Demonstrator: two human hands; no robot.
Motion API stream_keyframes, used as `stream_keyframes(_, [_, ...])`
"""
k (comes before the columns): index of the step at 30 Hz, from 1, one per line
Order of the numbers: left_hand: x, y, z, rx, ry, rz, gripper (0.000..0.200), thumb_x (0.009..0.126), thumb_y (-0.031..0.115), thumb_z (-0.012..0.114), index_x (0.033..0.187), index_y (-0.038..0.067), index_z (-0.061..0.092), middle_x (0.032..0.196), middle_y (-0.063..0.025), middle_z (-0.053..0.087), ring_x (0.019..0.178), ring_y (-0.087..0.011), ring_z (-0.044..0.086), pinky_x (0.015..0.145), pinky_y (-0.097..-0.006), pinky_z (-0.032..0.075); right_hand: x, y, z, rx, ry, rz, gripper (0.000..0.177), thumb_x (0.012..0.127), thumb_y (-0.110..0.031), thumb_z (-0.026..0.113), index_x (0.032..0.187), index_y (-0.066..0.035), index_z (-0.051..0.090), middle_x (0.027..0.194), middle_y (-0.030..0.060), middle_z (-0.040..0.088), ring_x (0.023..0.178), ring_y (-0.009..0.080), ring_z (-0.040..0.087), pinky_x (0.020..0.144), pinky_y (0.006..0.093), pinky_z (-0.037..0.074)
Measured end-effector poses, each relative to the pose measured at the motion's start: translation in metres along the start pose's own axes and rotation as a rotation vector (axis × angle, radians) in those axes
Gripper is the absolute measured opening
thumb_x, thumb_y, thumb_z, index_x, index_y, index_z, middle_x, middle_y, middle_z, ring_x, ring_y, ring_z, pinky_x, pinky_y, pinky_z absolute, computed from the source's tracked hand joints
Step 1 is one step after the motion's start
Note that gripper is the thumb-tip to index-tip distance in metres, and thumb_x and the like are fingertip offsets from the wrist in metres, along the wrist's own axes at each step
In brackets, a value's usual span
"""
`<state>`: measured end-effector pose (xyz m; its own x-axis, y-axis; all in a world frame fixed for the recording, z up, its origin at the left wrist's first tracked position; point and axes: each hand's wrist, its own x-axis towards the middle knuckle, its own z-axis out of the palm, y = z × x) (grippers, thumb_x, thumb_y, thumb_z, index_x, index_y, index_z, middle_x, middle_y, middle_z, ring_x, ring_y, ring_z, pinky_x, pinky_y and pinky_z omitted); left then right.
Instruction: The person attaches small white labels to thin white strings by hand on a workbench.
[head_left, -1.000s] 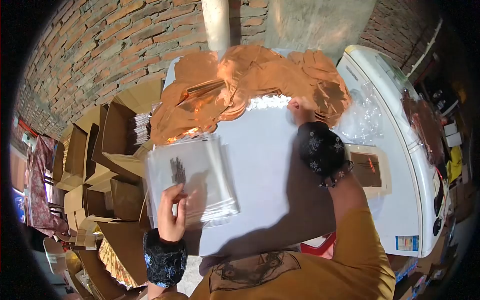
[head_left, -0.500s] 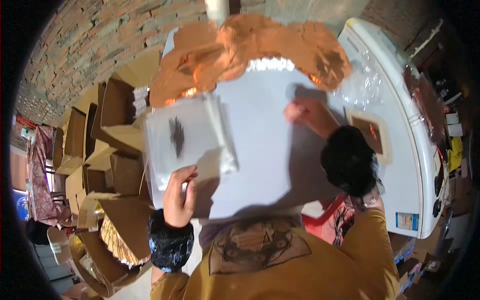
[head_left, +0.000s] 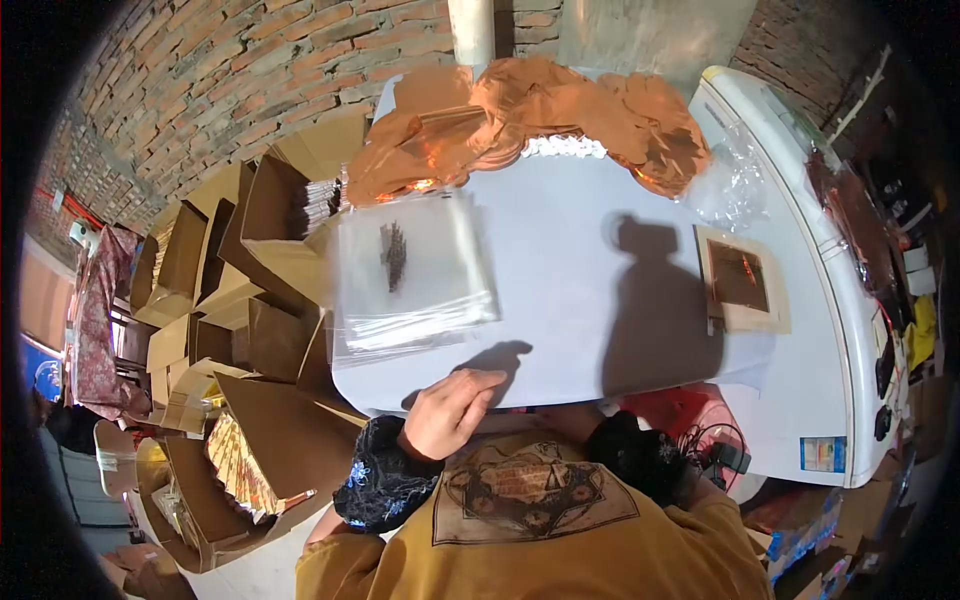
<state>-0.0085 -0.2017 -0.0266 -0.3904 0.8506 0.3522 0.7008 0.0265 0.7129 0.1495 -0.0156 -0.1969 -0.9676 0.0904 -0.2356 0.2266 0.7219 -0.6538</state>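
Observation:
My left hand is just above the front edge of the white table, its fingers curled together with nothing visible in them. Beyond it lies a stack of clear plastic bags with a dark smudge-like print. My right hand is low at the table's front edge, mostly hidden by the edge and the dark cuff, so its fingers do not show. Copper-coloured foil sheets are heaped along the back of the table. Small white pieces lie in a row against the foil.
Open cardboard boxes crowd the left side, one with folded patterned sheets. At right, a framed copper-coloured square and crumpled clear plastic lie on a white appliance. Something red sits below the table's edge.
My right hand has drawn back from above the table to its front edge. My left hand has moved right, away from the bags, and its fingers have curled. The view has shifted slightly.

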Motion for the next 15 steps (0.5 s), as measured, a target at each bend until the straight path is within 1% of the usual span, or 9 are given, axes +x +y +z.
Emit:
stream_keyframes(3, [-0.003, 0.003, -0.004, 0.011, -0.024, -0.022, 0.017, 0.088, 0.002, 0.054, 0.105, 0.000, 0.060, 0.095, -0.0148, 0.064, 0.080, -0.0267, 0.064, 0.072, -0.0313, 0.052, -0.004, -0.028, -0.028, -0.131, 0.114, -0.216, 0.030, 0.084, -0.026, 0.061, 0.107, -0.006, 0.060, 0.106, 0.0157, 0.059, 0.101, 0.0293, 0.056, 0.088, 0.0400, 0.043])
stream_keyframes(5, [-0.004, 0.004, -0.005, 0.017, -0.017, -0.026, 0.017, 0.088, 0.002, 0.054, 0.104, 0.000, 0.060, 0.094, -0.0147, 0.064, 0.080, -0.0269, 0.064, 0.071, -0.0314, 0.052, -0.005, -0.026, -0.025, 0.051, 0.185, -0.117, 0.027, 0.085, -0.026, 0.060, 0.105, -0.009, 0.062, 0.102, 0.0137, 0.061, 0.097, 0.0263, 0.058, 0.083, 0.0390, 0.046])
stream_keyframes(7, [-0.007, 0.004, -0.004, -0.003, -0.027, -0.047, 0.017, 0.088, 0.001, 0.054, 0.104, -0.001, 0.060, 0.094, -0.0150, 0.064, 0.081, -0.0274, 0.064, 0.072, -0.0316, 0.052, -0.016, -0.028, -0.017, -0.102, 0.065, -0.048, 0.023, 0.085, -0.026, 0.059, 0.103, -0.012, 0.064, 0.098, 0.0112, 0.063, 0.092, 0.0234, 0.061, 0.077, 0.0375, 0.049])
stream_keyframes(8, [-0.009, 0.003, -0.003, 0.003, -0.030, -0.041, 0.017, 0.088, 0.001, 0.054, 0.104, -0.001, 0.060, 0.095, -0.0151, 0.064, 0.082, -0.0276, 0.065, 0.072, -0.0317, 0.052, -0.021, -0.037, -0.024, -0.355, -0.080, -0.046, 0.022, 0.085, -0.025, 0.058, 0.101, -0.013, 0.064, 0.095, 0.0096, 0.064, 0.089, 0.0219, 0.063, 0.073, 0.0364, 0.051])
stream_keyframes(10, [-0.008, 0.001, -0.003, 0.017, -0.022, -0.023, 0.017, 0.088, 0.002, 0.054, 0.103, 0.000, 0.060, 0.093, -0.0145, 0.064, 0.081, -0.0286, 0.064, 0.072, -0.0327, 0.052, -0.022, -0.022, -0.014, -0.609, 0.024, -0.186, 0.017, 0.084, -0.024, 0.056, 0.097, -0.016, 0.064, 0.089, 0.0056, 0.065, 0.077, 0.0176, 0.066, 0.061, 0.0341, 0.053])
stream_keyframes(12, [-0.008, 0.003, -0.001, 0.018, -0.009, -0.024, 0.017, 0.087, 0.004, 0.054, 0.102, 0.002, 0.061, 0.089, -0.0132, 0.063, 0.079, -0.0303, 0.062, 0.071, -0.0347, 0.051, -0.025, -0.005, 0.000, -0.564, 0.132, -0.244, 0.015, 0.083, -0.023, 0.057, 0.094, -0.015, 0.063, 0.088, 0.0060, 0.065, 0.077, 0.0177, 0.066, 0.061, 0.0342, 0.053])
stream_keyframes(14, [-0.005, 0.000, 0.000, 0.022, -0.016, -0.001, 0.017, 0.087, 0.004, 0.054, 0.102, 0.002, 0.061, 0.089, -0.0130, 0.063, 0.079, -0.0303, 0.062, 0.071, -0.0351, 0.051, -0.027, -0.006, -0.003, -0.505, 0.231, -0.303, 0.020, 0.086, -0.022, 0.054, 0.103, -0.014, 0.059, 0.088, 0.0080, 0.065, 0.077, 0.0177, 0.066, 0.062, 0.0354, 0.054])
stream_keyframes(15, [-0.005, 0.000, 0.001, 0.023, -0.020, 0.006, 0.017, 0.087, 0.004, 0.054, 0.102, 0.002, 0.061, 0.089, -0.0129, 0.063, 0.079, -0.0303, 0.062, 0.070, -0.0353, 0.051, -0.027, -0.007, -0.004, -0.467, 0.275, -0.333, 0.028, 0.089, -0.021, 0.050, 0.115, -0.014, 0.055, 0.089, 0.0099, 0.066, 0.077, 0.0177, 0.066, 0.063, 0.0365, 0.055])
